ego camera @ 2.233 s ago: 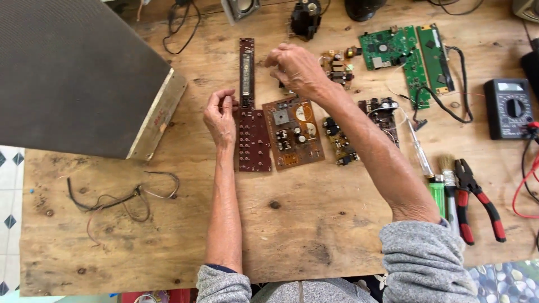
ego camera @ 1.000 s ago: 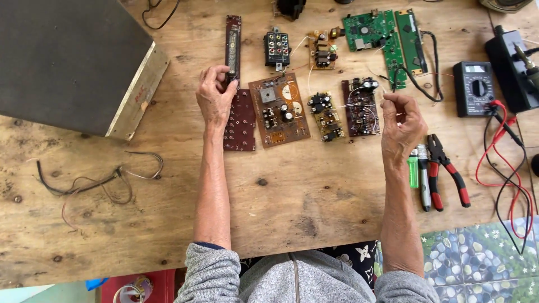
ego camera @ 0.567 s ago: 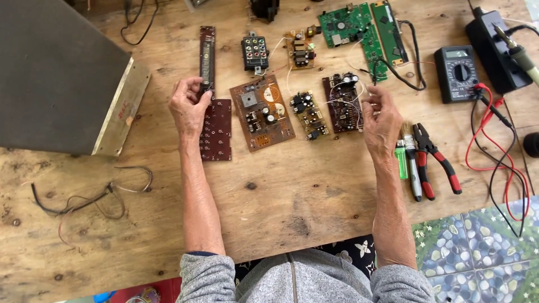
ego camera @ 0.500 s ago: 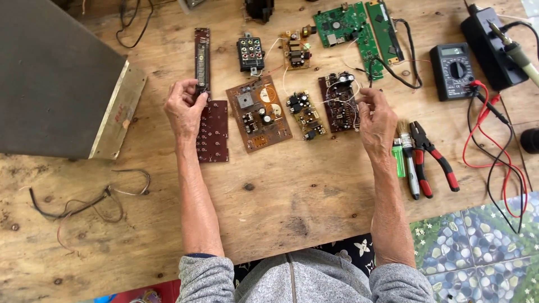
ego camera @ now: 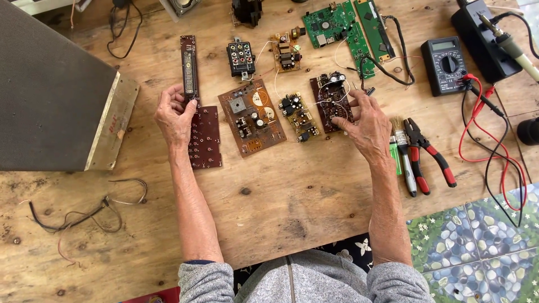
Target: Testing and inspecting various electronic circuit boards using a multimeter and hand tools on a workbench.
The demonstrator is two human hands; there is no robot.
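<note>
My left hand (ego camera: 175, 116) rests on the wooden table (ego camera: 292, 196) with its fingers on the lower end of a long narrow display board (ego camera: 190, 68), just above a dark red board (ego camera: 204, 137). My right hand (ego camera: 366, 124) lies with its fingertips on a dark brown circuit board with white wires (ego camera: 332, 102). Between my hands sit a large brown circuit board (ego camera: 251, 116) and a small component board (ego camera: 298, 115). Neither hand lifts anything.
A grey speaker cabinet (ego camera: 53, 90) fills the left. Green circuit boards (ego camera: 343, 25), a connector block (ego camera: 241, 56) and a small board (ego camera: 285, 51) lie at the back. A multimeter (ego camera: 446, 65) with red and black leads, pliers (ego camera: 429, 154), a brush (ego camera: 403, 151) and loose wires (ego camera: 84, 210) surround the work.
My right hand moved from the table's back to the wired brown board. My left hand stays on the narrow display board. The view shifted.
</note>
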